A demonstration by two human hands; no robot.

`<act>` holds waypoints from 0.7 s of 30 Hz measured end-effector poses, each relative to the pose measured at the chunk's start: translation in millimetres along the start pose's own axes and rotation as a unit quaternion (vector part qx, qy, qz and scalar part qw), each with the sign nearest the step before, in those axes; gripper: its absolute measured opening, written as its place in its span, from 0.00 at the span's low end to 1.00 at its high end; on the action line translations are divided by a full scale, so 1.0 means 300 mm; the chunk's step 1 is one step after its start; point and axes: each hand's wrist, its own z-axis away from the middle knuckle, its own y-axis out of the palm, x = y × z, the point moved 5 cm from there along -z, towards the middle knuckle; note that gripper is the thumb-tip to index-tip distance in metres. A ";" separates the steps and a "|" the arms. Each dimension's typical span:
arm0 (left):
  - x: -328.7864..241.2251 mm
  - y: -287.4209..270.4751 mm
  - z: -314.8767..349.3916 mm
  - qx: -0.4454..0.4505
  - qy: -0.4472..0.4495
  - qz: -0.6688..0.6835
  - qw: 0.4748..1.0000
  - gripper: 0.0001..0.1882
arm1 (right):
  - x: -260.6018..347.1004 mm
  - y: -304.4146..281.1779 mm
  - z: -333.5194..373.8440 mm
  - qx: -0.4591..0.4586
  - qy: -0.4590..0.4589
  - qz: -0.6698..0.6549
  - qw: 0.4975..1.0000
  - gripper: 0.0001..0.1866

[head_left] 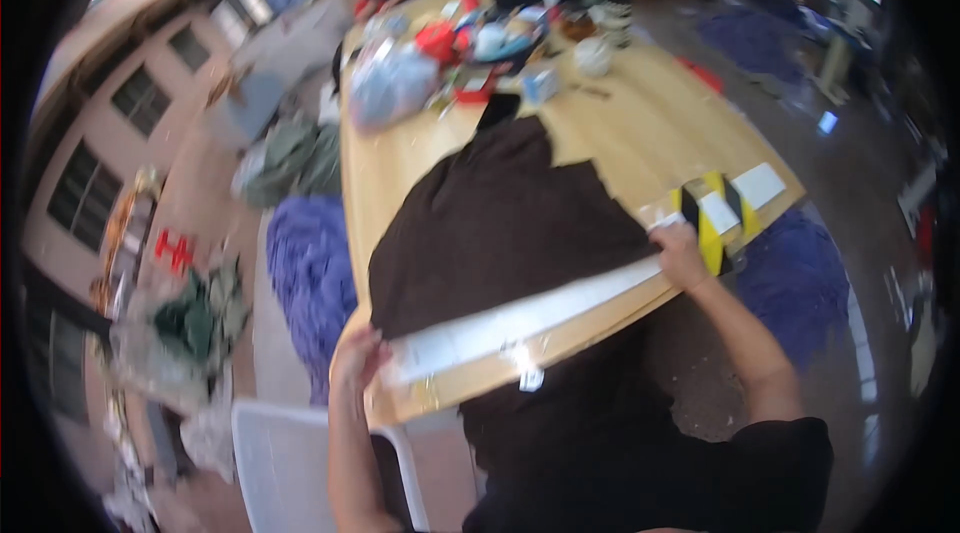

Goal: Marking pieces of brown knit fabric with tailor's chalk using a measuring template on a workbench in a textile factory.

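While the brown cloth [490,233] lies on the table [640,123], twelve o'clock from the pale strip [530,318], the left hand [355,360] and right hand [682,258], fingers half curled, meet its seven and four o'clock corners, grip unclear. Straightening seems underway, calling for even tension.

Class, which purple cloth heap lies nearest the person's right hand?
The purple heap by the near-right corner of the table; the left heap and far heap lie farther off.
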 end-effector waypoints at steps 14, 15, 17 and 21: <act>0.044 0.005 0.049 -0.032 0.023 -0.060 0.997 0.09 | -0.125 -0.028 0.023 0.039 0.071 -0.002 0.997 0.18; 0.048 0.006 0.050 -0.027 0.026 -0.068 0.997 0.09 | -0.119 -0.030 0.029 0.036 0.067 -0.006 0.997 0.19; 0.059 0.008 0.049 -0.023 0.024 -0.075 0.997 0.09 | -0.137 -0.027 0.041 0.048 0.073 -0.004 0.996 0.20; 0.082 0.010 0.040 -0.046 0.020 -0.097 0.994 0.08 | -0.139 -0.025 0.044 0.052 0.036 0.018 0.998 0.23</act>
